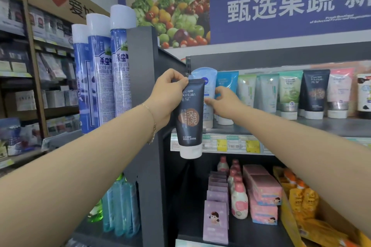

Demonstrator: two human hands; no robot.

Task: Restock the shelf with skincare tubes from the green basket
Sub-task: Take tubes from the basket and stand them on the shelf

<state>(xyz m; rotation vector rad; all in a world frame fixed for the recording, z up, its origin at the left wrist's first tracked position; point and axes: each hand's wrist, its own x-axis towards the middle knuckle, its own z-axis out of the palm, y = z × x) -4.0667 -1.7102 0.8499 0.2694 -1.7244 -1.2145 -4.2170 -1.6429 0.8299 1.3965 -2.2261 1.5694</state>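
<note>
My left hand grips a dark navy skincare tube by its upper part, white cap hanging down, in front of the shelf's left end. My right hand reaches onto the shelf and holds a light blue tube standing at the far left of the row. Further right stand more tubes cap-down: a blue one, pale green ones, a matching dark navy one and a pink one. The green basket is out of view.
A dark upright panel bounds the shelf on the left, with tall blue spray cans beyond it. Price labels line the shelf edge. Below sit pink bottles, pink boxes and orange pouches. A blue sign hangs above.
</note>
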